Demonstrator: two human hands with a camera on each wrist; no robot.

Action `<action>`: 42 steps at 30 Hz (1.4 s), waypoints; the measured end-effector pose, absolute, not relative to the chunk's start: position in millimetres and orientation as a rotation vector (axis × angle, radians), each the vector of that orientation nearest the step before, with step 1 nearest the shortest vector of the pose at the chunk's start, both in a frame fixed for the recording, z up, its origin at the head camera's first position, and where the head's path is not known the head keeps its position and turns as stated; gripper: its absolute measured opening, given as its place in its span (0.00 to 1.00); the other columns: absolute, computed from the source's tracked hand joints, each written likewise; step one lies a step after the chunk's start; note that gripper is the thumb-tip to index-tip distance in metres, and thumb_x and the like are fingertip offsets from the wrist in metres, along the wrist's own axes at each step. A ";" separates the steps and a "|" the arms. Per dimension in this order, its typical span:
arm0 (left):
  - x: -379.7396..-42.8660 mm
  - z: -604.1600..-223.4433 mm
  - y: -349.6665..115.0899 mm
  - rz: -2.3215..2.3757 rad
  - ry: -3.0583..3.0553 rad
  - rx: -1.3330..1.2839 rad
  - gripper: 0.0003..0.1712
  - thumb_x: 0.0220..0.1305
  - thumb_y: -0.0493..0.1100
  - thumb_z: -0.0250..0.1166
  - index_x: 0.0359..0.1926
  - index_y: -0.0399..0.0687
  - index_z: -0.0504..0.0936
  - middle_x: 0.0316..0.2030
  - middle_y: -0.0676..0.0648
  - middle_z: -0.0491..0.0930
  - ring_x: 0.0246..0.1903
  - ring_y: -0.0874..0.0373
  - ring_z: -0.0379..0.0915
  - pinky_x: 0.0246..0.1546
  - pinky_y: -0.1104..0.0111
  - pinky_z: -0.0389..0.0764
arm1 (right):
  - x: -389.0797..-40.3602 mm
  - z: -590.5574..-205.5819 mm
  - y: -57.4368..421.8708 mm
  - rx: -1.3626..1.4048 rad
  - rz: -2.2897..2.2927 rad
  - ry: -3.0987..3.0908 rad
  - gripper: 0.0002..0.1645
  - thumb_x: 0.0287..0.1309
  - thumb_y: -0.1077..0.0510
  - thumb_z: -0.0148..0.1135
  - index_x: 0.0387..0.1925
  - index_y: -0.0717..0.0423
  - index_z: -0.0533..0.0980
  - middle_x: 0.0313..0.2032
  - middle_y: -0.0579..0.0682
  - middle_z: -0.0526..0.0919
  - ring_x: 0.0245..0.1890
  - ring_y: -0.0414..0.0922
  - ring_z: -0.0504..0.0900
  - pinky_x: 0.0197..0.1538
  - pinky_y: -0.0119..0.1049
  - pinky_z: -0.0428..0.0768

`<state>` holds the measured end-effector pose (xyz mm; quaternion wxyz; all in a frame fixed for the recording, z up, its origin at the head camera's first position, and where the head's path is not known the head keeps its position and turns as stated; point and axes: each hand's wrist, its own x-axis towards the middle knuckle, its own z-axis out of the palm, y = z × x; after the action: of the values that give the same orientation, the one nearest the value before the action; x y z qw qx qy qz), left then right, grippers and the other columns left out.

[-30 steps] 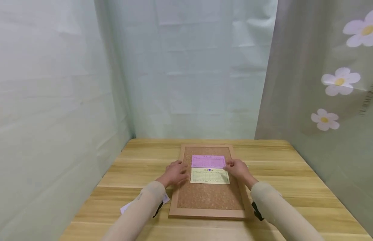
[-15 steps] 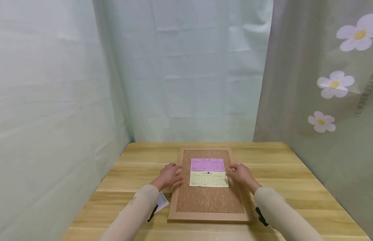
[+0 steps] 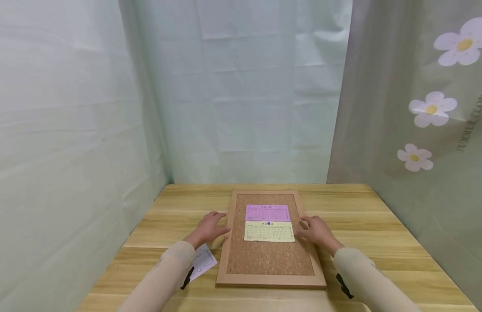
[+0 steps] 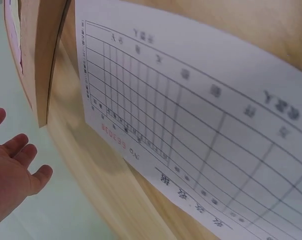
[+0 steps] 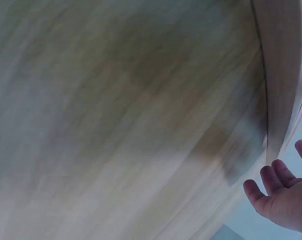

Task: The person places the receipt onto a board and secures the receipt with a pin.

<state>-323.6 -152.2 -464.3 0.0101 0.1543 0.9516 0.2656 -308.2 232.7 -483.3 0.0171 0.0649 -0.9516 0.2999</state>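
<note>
A framed cork board [image 3: 270,262] lies on the table, with a pink printed slip [image 3: 266,212] above a pale yellow printed slip [image 3: 269,232]. A small blue-purple dot, perhaps a pin head, shows near the yellow slip's top edge. My left hand [image 3: 209,227] is beside the board's left edge, holding nothing; its fingers are spread in the left wrist view. At the board's right edge is my right hand [image 3: 318,232], loosely bent and empty; whether it touches the frame I cannot tell. A white printed slip [image 4: 191,110] lies left of the board, partly under my left forearm in the head view.
The wooden table [image 3: 373,225] extends on both sides of the board. Pale curtains [image 3: 248,95] stand behind and to the left, and one with white flowers [image 3: 431,109] hangs at the right.
My right hand has drawn back from the slips to the board's right edge. My left hand has moved left, off the board, uncovering more of the white slip. The head view has shifted slightly.
</note>
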 end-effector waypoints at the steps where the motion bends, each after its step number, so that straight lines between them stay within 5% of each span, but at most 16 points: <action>1: -322.7 -464.3 -153.5 0.835 2.967 0.479 0.34 0.67 0.50 0.65 0.68 0.39 0.70 0.65 0.31 0.66 0.64 0.33 0.61 0.61 0.39 0.62 | -307.3 -483.5 233.5 0.204 0.933 -2.959 0.41 0.56 0.48 0.72 0.63 0.70 0.70 0.58 0.71 0.73 0.58 0.66 0.72 0.58 0.61 0.71; 13: -319.8 -464.2 -164.5 0.886 2.924 0.489 0.35 0.68 0.50 0.64 0.70 0.40 0.67 0.68 0.33 0.63 0.67 0.34 0.57 0.62 0.37 0.58 | -304.4 -489.5 244.1 0.168 0.844 -3.088 0.54 0.52 0.37 0.71 0.69 0.67 0.64 0.63 0.76 0.66 0.63 0.71 0.65 0.60 0.64 0.67; 19: -319.3 -462.9 -165.9 0.909 2.905 0.500 0.36 0.69 0.51 0.64 0.71 0.39 0.66 0.68 0.33 0.62 0.67 0.33 0.56 0.62 0.37 0.58 | -300.2 -488.8 248.2 0.174 0.843 -3.136 0.54 0.55 0.35 0.68 0.72 0.64 0.61 0.66 0.74 0.63 0.67 0.72 0.57 0.62 0.68 0.62; 42: -309.6 -455.7 -210.2 0.966 2.889 0.527 0.38 0.68 0.50 0.65 0.70 0.33 0.64 0.66 0.28 0.62 0.66 0.31 0.57 0.63 0.40 0.60 | -302.2 -481.7 241.3 0.138 0.832 -3.202 0.56 0.55 0.34 0.68 0.74 0.59 0.58 0.69 0.73 0.58 0.69 0.71 0.56 0.61 0.68 0.62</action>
<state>-309.6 -210.2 -455.7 0.0249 0.1705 0.9342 0.3122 -302.2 241.3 -481.7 -0.0846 0.0416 -0.9635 0.2504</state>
